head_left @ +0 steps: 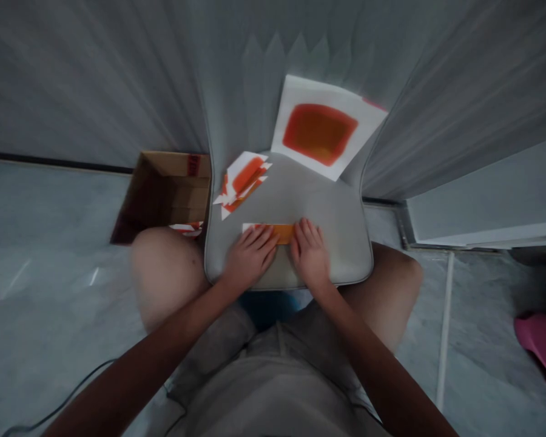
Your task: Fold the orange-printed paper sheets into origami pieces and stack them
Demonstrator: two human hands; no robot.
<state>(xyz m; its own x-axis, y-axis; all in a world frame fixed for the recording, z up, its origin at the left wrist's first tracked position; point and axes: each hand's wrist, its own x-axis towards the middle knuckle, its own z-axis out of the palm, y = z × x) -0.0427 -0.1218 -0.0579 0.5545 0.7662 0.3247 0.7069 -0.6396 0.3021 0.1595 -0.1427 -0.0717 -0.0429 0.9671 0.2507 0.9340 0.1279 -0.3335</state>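
Note:
A folded strip of orange and white paper [283,233] lies flat near the front edge of the chair seat. My left hand [252,252] rests on its left part, fingers stretched out and flat. On the right end of the strip, my right hand [310,250] presses with its fingers extended too. Both palms hide parts of the paper. Farther back on the left of the seat sits a small pile of folded orange and white paper pieces [243,179]. A white sheet with a painted red-orange patch [321,133] leans against the chair's backrest.
The grey chair [337,209] stands between my knees. An open cardboard box [173,164] is on the floor to its left, with some folded paper pieces [188,228] inside. Grey curtains [95,79] hang behind. A pink object [543,346] lies on the floor at far right.

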